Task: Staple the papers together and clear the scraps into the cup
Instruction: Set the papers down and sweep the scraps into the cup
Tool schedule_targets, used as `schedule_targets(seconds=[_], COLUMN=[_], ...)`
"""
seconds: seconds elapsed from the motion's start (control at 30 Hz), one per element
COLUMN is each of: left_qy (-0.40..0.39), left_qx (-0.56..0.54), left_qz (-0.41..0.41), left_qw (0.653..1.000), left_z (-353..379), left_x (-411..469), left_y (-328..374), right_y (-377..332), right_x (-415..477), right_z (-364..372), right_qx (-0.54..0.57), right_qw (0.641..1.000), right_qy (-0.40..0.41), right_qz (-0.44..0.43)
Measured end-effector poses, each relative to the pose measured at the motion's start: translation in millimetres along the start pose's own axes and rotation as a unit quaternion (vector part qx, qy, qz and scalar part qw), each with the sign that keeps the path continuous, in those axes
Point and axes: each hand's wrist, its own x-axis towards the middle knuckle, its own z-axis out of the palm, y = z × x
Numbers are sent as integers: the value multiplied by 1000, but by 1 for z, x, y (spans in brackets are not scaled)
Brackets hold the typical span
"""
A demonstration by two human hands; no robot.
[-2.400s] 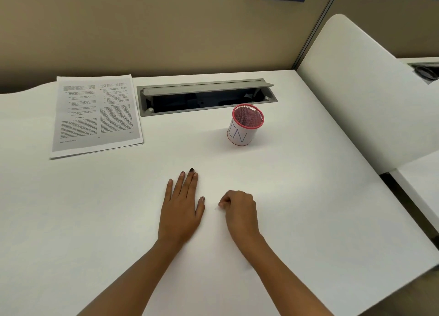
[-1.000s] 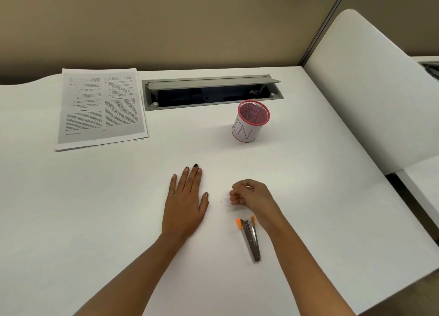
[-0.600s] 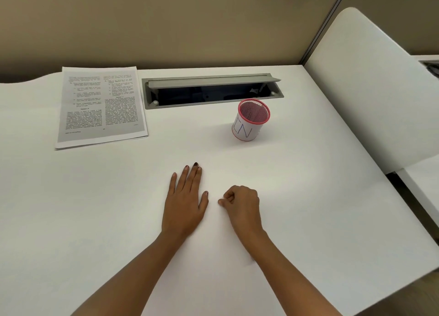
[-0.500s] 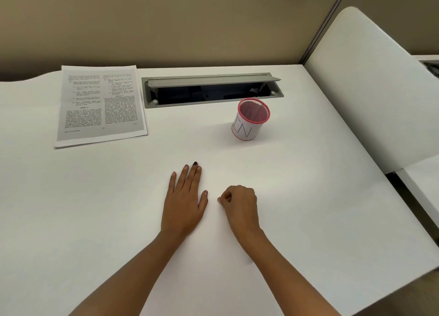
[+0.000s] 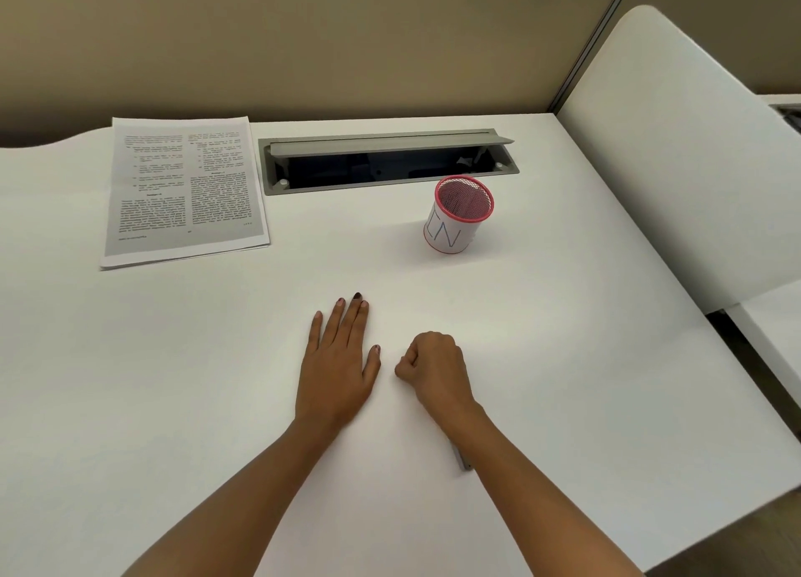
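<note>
My left hand (image 5: 338, 364) lies flat and empty, my right hand (image 5: 435, 370) curled, nothing visibly held; I judge scrap-clearing in hand, next a reach to the red-rimmed white mesh cup (image 5: 448, 232).

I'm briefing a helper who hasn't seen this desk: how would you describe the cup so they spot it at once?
On the white desk, find the grey cable hatch near its back edge. The cup stands upright just in front of the hatch's right end. Red mesh rim, white wrap with blue letters: nothing else there is round.
</note>
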Motion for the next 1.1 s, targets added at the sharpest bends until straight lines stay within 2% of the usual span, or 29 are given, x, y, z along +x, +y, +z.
schedule_targets(seconds=[0.1,0.23,0.37,0.43,0.5,0.57,0.6,0.67,0.73,0.9,1.1], left_qy=[0,1,0,-2,-2,-3,-4,-5,-5,-2,-4], left_qx=[1,0,-3,-4,-3,-1,0,0,-1,-8,-3], left_qz=[0,2,2,1,0,0,0,0,-1,0,-1], left_qw=[1000,1000,1000,1000,1000,1000,1000,1000,1000,1000,1000], left_z=[-1,-1,0,0,0,0,1,1,1,0,0], left_x=[1,0,1,1,0,0,0,1,0,0,1], left_y=[1,1,0,0,0,0,0,0,0,0,0], right_y=[7,20,26,27,27,28,27,23,20,26,28], right_x=[-1,0,-1,-2,-4,-7,-8,-11,-12,-7,0], right_z=[-13,-31,-41,-41,-38,-31,-28,-22,-19,-20,-19], right_qx=[153,386,519,536,493,376,311,208,149,107,17], right_qw=[987,915,843,831,859,921,947,978,986,979,973], right_qy=[30,-2,-46,-59,-48,-17,-2,18,20,-8,-4], right_qz=[25,116,136,135,129,103,76,-8,-79,-176,-229])
